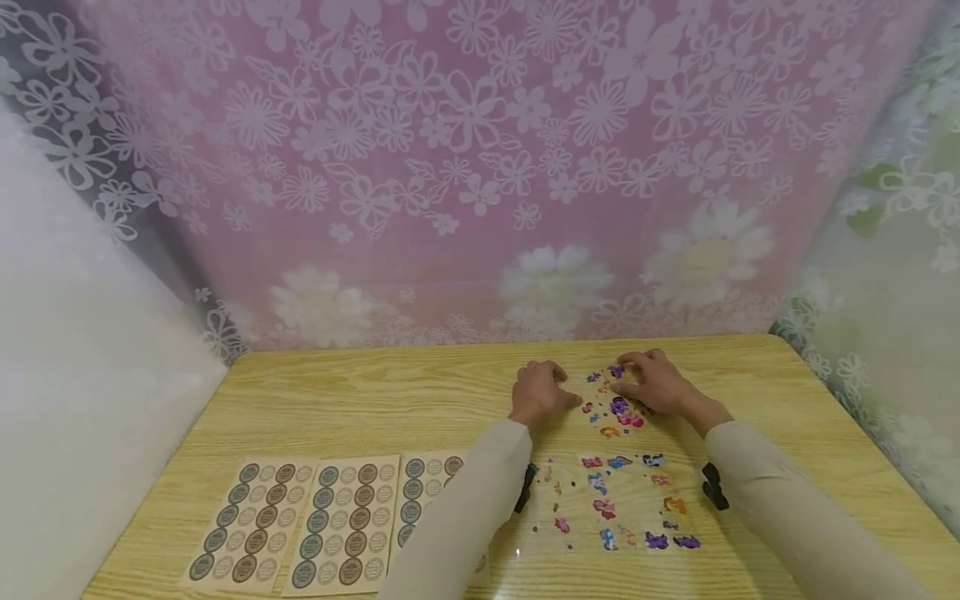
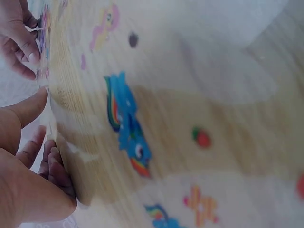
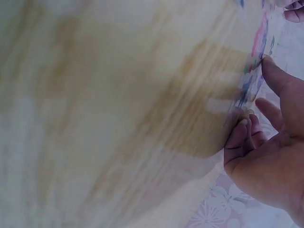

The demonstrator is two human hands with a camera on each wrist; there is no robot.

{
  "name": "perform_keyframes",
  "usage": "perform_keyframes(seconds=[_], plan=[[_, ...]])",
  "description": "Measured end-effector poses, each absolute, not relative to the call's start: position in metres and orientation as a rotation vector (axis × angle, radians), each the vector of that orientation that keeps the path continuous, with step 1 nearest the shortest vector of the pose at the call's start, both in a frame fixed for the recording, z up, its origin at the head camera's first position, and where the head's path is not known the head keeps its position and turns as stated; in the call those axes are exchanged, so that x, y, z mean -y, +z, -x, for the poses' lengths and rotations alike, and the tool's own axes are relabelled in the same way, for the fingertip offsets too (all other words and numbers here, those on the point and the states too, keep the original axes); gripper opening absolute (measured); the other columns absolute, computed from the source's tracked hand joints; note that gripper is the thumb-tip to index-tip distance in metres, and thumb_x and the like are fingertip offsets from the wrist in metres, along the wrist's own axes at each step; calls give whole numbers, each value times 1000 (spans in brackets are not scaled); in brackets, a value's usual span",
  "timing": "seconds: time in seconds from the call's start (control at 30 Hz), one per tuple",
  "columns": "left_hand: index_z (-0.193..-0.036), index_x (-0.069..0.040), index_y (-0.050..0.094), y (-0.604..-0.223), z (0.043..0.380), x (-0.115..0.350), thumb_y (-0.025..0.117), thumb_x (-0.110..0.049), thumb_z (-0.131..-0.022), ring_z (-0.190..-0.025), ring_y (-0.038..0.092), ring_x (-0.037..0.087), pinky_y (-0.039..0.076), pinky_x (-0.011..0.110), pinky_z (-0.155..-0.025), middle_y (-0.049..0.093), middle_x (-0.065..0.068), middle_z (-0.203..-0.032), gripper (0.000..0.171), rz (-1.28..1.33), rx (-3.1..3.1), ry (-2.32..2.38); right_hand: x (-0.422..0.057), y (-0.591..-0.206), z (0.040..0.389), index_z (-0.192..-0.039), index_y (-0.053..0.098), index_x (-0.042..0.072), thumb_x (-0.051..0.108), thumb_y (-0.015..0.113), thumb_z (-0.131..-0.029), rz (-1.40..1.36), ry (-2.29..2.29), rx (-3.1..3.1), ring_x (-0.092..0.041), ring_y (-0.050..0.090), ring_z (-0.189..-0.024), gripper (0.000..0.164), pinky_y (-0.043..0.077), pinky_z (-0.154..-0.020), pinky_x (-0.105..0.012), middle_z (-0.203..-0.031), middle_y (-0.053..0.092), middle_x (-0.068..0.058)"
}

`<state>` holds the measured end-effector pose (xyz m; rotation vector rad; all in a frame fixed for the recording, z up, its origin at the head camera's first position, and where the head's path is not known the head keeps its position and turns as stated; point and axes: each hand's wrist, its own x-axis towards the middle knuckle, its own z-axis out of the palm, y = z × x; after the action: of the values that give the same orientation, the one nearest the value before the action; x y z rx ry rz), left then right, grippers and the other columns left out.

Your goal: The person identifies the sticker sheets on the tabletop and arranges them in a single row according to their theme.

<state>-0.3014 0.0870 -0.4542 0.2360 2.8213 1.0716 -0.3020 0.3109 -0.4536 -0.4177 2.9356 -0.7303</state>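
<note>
A clear sticker sheet with colourful cartoon ponies (image 1: 618, 407) lies toward the back right of the table, between both hands. At its left side is my left hand (image 1: 542, 393), thumb reaching to the sheet's edge and fingers loosely bent on the tabletop. My right hand (image 1: 660, 385) rests at its upper right, with thumb and forefinger spread over the edge. In the right wrist view the right thumb (image 3: 280, 78) touches the sheet near its printed figures, and the other fingers rest on the wood. Neither hand pinches anything.
More clear pony stickers (image 1: 603, 507) lie nearer the front, between the forearms. To the left, cream sheets of round labels (image 1: 341, 525) lie in a row, the rightmost partly hidden by the left sleeve (image 1: 468, 508). A flowered curtain (image 1: 450, 167) hangs behind the wooden table (image 1: 360, 392).
</note>
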Motion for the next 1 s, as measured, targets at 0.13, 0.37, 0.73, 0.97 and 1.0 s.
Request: perform_keyframes(seconds=[0.13, 0.37, 0.73, 0.97, 1.0], plan=[[-103, -16, 66, -457, 302, -88, 82, -34, -76, -90, 48, 18, 45, 33, -75, 54, -1, -97, 35, -245, -2830, 1078, -314, -451, 305, -141, 39, -3, 36, 60, -94, 446, -705, -2906, -50, 43, -108, 64, 36, -87, -64, -124, 33, -35], [-101, -18, 64, -458, 304, -89, 82, -34, -76, -88, 46, 17, 43, 33, -72, 52, -4, -95, 34, -246, -2813, 1111, -317, -448, 309, -136, 46, -3, 33, 62, -94, 465, -747, -2872, -47, 42, -107, 58, 36, -87, -64, -123, 33, -34], [-95, -19, 68, -458, 305, -85, 80, -24, -79, -85, 47, 15, 40, 33, -70, 54, -11, -82, 21, -151, -2723, 1266, -318, -451, 310, -120, 51, -3, 33, 68, -89, 442, -871, -2857, -42, 39, -108, 51, 37, -88, -60, -119, 39, -29], [-91, -21, 71, -460, 307, -84, 76, -19, -82, -77, 53, 10, 41, 31, -70, 59, -14, -77, 10, -106, -2695, 1339, -321, -455, 312, -109, 49, -4, 17, 62, -94, 491, -969, -2870, -36, 48, -99, 28, 41, -84, -53, -107, 49, -22], [-90, -21, 72, -461, 307, -84, 75, -18, -83, -75, 54, 9, 42, 31, -69, 60, -14, -76, 8, -106, -2693, 1351, -322, -456, 312, -107, 49, -3, 15, 61, -95, 476, -977, -2871, -33, 50, -96, 25, 42, -83, -50, -105, 51, -19]])
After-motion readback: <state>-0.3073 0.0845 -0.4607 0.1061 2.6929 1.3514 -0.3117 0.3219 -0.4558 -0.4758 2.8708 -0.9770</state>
